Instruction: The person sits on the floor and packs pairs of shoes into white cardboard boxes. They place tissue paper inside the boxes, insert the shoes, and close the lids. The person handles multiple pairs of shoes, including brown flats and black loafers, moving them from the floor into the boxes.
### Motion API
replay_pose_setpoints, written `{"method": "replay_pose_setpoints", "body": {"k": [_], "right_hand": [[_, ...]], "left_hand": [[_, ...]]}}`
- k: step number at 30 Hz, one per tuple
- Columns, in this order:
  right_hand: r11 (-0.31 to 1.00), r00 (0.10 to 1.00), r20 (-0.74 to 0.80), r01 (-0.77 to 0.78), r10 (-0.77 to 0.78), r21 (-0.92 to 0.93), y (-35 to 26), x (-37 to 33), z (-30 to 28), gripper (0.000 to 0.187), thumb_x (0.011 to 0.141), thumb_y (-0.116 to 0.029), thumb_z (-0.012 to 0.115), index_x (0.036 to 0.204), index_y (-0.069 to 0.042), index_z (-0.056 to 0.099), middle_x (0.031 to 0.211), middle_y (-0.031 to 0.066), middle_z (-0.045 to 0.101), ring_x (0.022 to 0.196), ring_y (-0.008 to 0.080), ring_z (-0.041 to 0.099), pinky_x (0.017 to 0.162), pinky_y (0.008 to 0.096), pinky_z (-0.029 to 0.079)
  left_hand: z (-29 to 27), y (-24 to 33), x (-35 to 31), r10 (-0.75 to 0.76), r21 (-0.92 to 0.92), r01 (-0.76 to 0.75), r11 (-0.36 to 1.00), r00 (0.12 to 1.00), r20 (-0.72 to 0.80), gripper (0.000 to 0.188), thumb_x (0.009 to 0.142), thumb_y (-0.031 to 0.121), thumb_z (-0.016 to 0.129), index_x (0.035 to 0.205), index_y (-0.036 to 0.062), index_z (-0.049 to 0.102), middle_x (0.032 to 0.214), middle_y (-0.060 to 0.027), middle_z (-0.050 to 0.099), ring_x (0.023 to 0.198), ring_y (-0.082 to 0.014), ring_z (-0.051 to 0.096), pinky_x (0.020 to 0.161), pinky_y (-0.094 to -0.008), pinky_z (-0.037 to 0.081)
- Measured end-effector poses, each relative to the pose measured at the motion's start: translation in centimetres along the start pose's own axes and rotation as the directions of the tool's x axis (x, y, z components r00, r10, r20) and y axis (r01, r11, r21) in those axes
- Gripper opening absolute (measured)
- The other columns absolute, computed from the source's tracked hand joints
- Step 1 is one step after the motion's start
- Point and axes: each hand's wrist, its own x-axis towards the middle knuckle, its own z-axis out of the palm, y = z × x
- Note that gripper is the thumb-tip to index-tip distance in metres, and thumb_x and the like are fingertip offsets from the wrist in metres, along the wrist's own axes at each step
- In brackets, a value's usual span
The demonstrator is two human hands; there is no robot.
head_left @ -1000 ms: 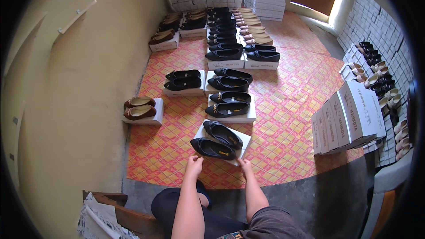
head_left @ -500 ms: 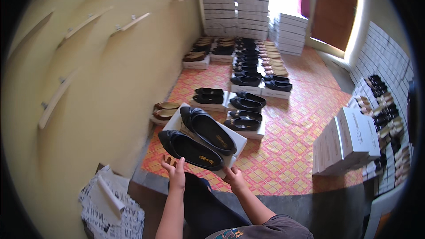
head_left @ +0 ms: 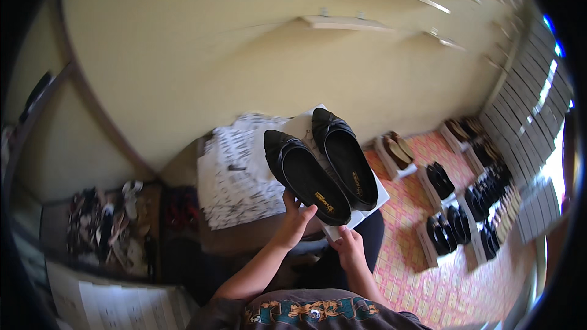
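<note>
A pair of black flats with bow-like toes, the left shoe (head_left: pixel 306 174) and the right shoe (head_left: pixel 348 165), lies side by side on a white shoe box (head_left: pixel 374 203) held in front of me. My left hand (head_left: pixel 295 223) is at the box's left side, thumb up against the left shoe's outer edge; some of its fingers are hidden beneath. With thumb on top, my right hand (head_left: pixel 348 249) grips the near end of the box, close to the left shoe's heel.
Printed wrapping paper (head_left: pixel 238 201) covers a brown surface beside the wall. Brown flats (head_left: pixel 397 150) and several black pairs (head_left: pixel 440 232) stand on boxes on the patterned floor at right. Assorted shoes (head_left: pixel 116 226) fill a low area at left. Narrow shelves (head_left: pixel 348 22) jut from the wall.
My view has swung left toward the wall and paper. The box with the flats came along, now over the paper's right edge. My left hand has closed in against the left shoe's side.
</note>
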Motion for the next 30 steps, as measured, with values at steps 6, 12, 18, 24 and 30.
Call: {"method": "replay_pose_setpoints", "body": {"k": [6,12,18,24,30], "right_hand": [[0.973,0.947,0.224,-0.229,0.231,-0.035,4.8,1.5,8.1,0.05,0.082,-0.039,0.065,0.107,0.003,0.054,0.097,0.007,0.059,0.088,0.0147,0.054,0.081,0.0297,0.043],[0.862,0.843,0.23,-0.421,0.487,-0.281,9.1,2.3,12.1,0.059,0.078,-0.049,0.063,0.111,-0.001,0.051,0.111,0.0111,0.049,0.102,0.0239,0.047,0.089,0.051,0.033],[0.764,0.738,0.269,-0.486,0.619,-0.425,9.4,0.2,13.9,0.069,0.084,-0.051,0.055,0.128,-0.001,0.039,0.127,0.0153,0.041,0.123,0.0333,0.039,0.095,0.0616,0.021],[0.692,0.611,0.419,-0.317,0.672,-0.648,8.3,0.9,12.3,0.053,0.09,-0.043,0.051,0.126,-0.006,0.045,0.122,0.0108,0.05,0.111,0.0224,0.051,0.091,0.0396,0.037],[0.799,0.277,0.755,-0.098,0.594,-0.593,2.2,7.6,6.3,0.036,0.091,-0.033,0.052,0.108,-0.001,0.056,0.098,0.0093,0.063,0.094,0.0195,0.061,0.08,0.0296,0.047]], "left_hand": [[-7.9,1.3,-3.1,0.016,-0.006,-0.02,1.0,0.924,-0.383,0.074,0.084,0.024,0.059,0.135,0.0025,0.01,0.135,-0.0155,0.027,0.125,-0.0242,0.029,0.105,-0.0373,0.021],[-14.0,1.8,-5.3,-0.206,-0.142,0.152,0.978,0.809,-0.551,0.067,0.078,0.026,0.052,0.134,0.0092,0.021,0.13,-0.0123,0.036,0.118,-0.0238,0.037,0.098,-0.0379,0.03],[-17.6,0.1,-7.1,-0.309,-0.112,0.296,0.949,0.789,-0.531,0.064,0.075,0.03,0.052,0.133,0.0162,0.03,0.126,-0.0075,0.041,0.114,-0.022,0.04,0.09,-0.0426,0.036],[-19.0,2.1,-6.5,-0.375,0.066,0.44,0.896,0.827,-0.42,0.053,0.078,0.027,0.053,0.127,0.0091,0.04,0.121,-0.0086,0.045,0.109,-0.0217,0.045,0.091,-0.0381,0.037],[-17.4,7.1,-5.5,0.253,0.826,0.3,0.478,0.853,-0.456,0.043,0.078,0.028,0.067,0.098,-0.0061,0.051,0.084,-0.0151,0.056,0.074,-0.0259,0.058,0.075,-0.0323,0.047]]}}
